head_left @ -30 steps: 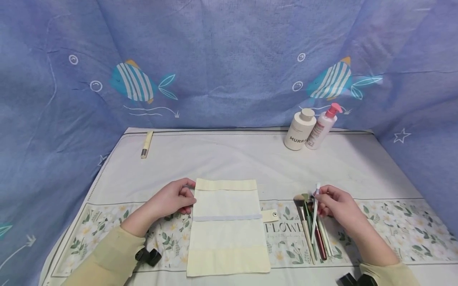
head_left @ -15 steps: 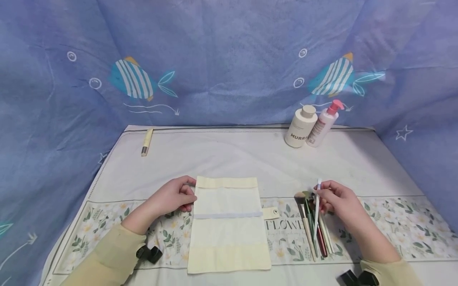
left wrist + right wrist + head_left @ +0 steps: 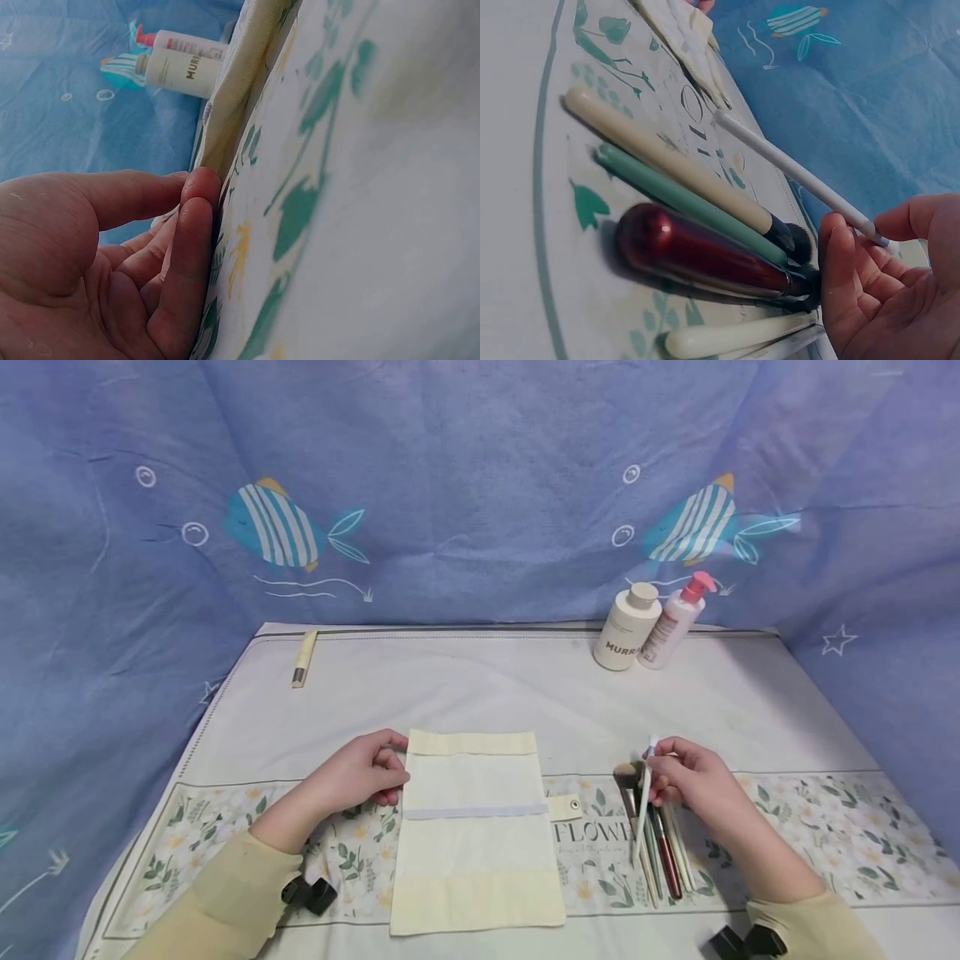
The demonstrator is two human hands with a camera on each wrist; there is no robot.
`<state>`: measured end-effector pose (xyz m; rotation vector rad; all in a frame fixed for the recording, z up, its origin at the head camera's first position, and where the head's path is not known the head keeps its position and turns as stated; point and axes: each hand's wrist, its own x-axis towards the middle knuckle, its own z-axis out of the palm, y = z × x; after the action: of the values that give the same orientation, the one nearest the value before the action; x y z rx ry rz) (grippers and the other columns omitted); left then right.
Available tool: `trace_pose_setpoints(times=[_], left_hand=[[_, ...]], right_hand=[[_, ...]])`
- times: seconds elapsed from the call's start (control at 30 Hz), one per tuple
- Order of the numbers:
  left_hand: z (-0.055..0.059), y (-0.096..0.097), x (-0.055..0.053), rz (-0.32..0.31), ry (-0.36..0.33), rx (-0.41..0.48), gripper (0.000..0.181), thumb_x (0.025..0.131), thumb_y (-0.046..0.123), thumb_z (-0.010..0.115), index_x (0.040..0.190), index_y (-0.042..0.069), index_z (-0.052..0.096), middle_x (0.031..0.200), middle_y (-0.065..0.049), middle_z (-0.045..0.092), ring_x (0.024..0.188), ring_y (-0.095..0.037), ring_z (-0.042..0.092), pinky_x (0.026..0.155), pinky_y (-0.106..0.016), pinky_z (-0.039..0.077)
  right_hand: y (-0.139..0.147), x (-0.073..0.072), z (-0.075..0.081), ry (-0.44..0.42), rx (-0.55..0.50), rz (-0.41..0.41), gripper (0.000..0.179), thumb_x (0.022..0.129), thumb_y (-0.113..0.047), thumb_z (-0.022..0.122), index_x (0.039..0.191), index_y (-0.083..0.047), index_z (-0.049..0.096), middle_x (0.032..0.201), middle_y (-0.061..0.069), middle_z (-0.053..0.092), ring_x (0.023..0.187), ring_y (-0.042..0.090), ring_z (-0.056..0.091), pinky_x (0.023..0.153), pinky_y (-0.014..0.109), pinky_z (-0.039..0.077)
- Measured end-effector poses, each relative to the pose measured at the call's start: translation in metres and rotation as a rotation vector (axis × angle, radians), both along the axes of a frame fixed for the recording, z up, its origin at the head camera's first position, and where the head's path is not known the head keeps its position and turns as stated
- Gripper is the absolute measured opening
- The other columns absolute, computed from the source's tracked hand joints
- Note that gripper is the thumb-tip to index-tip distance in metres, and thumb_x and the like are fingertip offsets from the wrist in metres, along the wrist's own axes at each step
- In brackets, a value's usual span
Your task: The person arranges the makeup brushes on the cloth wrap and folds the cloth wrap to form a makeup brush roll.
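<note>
Above the brushes (image 3: 667, 863) — white stick (image 3: 643, 810), pinched in the right hand (image 3: 693, 779), shifted slightly left over the last half second; seemingly free of them, not yet at the cream cloth (image 3: 480, 847). Left hand (image 3: 362, 777) pinches the cream cloth's left edge.

Pinched at the left edge by the left hand (image 3: 367, 774), a rectangular cream cloth case (image 3: 476, 843), unfolded and lying flat, longer from far to near, with a yellowish band (image 3: 472, 743) at the far end, another at the near end, a lavender-grey strip (image 3: 476, 812) across the middle and a short snap tab (image 3: 565, 807) sticking out on the right. Well to the right of it, pinched near the far end by the right hand (image 3: 686, 777), a slim white stick (image 3: 795, 174), tilted, slanting across above the beige brush (image 3: 667, 162). Alongside that brush, roughly parallel, handle ends at the near side: a green handle (image 3: 690, 204), a glossy dark red handle (image 3: 705, 251) and a pale cream handle (image 3: 735, 335).
</note>
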<state>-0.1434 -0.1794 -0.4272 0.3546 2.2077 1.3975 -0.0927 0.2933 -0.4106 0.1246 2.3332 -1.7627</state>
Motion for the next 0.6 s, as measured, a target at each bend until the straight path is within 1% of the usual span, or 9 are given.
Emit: trace_pose_setpoints(times=[0.1, 0.2, 0.27, 0.37, 0.47, 0.53, 0.6], left_hand=[[0.0, 0.003, -0.002, -0.007, 0.006, 0.009, 0.046, 0.099, 0.005, 0.065, 0.14, -0.005, 0.047, 0.081, -0.01, 0.069, 0.066, -0.023, 0.068, 0.063, -0.033, 0.058], [0.0, 0.006, -0.004, -0.012, 0.011, 0.018, 0.046, 0.099, 0.005, 0.065, 0.14, -0.004, 0.047, 0.081, -0.01, 0.069, 0.066, -0.023, 0.068, 0.063, -0.033, 0.058], [0.0, 0.007, -0.005, -0.021, 0.014, 0.02, 0.046, 0.1, 0.006, 0.065, 0.141, -0.005, 0.046, 0.082, -0.01, 0.069, 0.066, -0.023, 0.068, 0.063, -0.033, 0.058], [0.002, 0.005, -0.006, -0.016, 0.022, 0.011, 0.046, 0.099, 0.006, 0.065, 0.14, -0.005, 0.047, 0.082, -0.009, 0.069, 0.066, -0.023, 0.068, 0.062, -0.033, 0.058], [0.004, 0.002, -0.004, -0.007, 0.024, 0.01, 0.048, 0.099, 0.006, 0.066, 0.141, -0.006, 0.046, 0.082, -0.01, 0.068, 0.066, -0.023, 0.068, 0.061, -0.033, 0.057], [0.003, 0.0, -0.002, -0.005, 0.017, 0.019, 0.048, 0.099, 0.006, 0.066, 0.141, -0.007, 0.045, 0.082, -0.01, 0.068, 0.066, -0.024, 0.068, 0.061, -0.033, 0.057], [0.0, -0.001, 0.0, -0.017, 0.015, 0.025, 0.049, 0.099, 0.006, 0.065, 0.141, -0.008, 0.044, 0.082, -0.01, 0.068, 0.066, -0.023, 0.068, 0.06, -0.033, 0.057]], right_hand=[[0.002, 0.001, 0.003, 0.014, 0.017, 0.006, 0.032, 0.107, -0.016, 0.056, 0.119, 0.013, 0.048, 0.074, 0.003, 0.058, 0.068, 0.017, 0.069, 0.063, 0.032, 0.062], [0.003, 0.0, 0.007, 0.009, 0.027, -0.003, 0.032, 0.108, -0.016, 0.056, 0.12, 0.012, 0.049, 0.076, 0.004, 0.059, 0.069, 0.017, 0.07, 0.064, 0.032, 0.062], [0.002, -0.002, 0.008, 0.0, 0.032, -0.008, 0.03, 0.107, -0.016, 0.056, 0.118, 0.01, 0.048, 0.077, 0.005, 0.06, 0.068, 0.018, 0.07, 0.064, 0.033, 0.062], [-0.003, -0.005, 0.007, -0.005, 0.018, -0.006, 0.027, 0.107, -0.016, 0.058, 0.113, 0.007, 0.047, 0.08, 0.007, 0.063, 0.067, 0.018, 0.069, 0.064, 0.034, 0.062], [-0.01, -0.008, 0.005, -0.009, 0.003, -0.003, 0.025, 0.106, -0.017, 0.059, 0.109, 0.005, 0.047, 0.079, 0.009, 0.063, 0.066, 0.018, 0.068, 0.065, 0.035, 0.062], [-0.014, -0.008, 0.003, -0.013, -0.009, -0.007, 0.024, 0.105, -0.016, 0.059, 0.108, 0.006, 0.048, 0.079, 0.009, 0.063, 0.066, 0.018, 0.067, 0.064, 0.035, 0.062], [-0.016, -0.008, 0.002, -0.021, -0.015, -0.015, 0.024, 0.105, -0.015, 0.059, 0.11, 0.006, 0.048, 0.078, 0.008, 0.062, 0.065, 0.018, 0.067, 0.063, 0.035, 0.062]])
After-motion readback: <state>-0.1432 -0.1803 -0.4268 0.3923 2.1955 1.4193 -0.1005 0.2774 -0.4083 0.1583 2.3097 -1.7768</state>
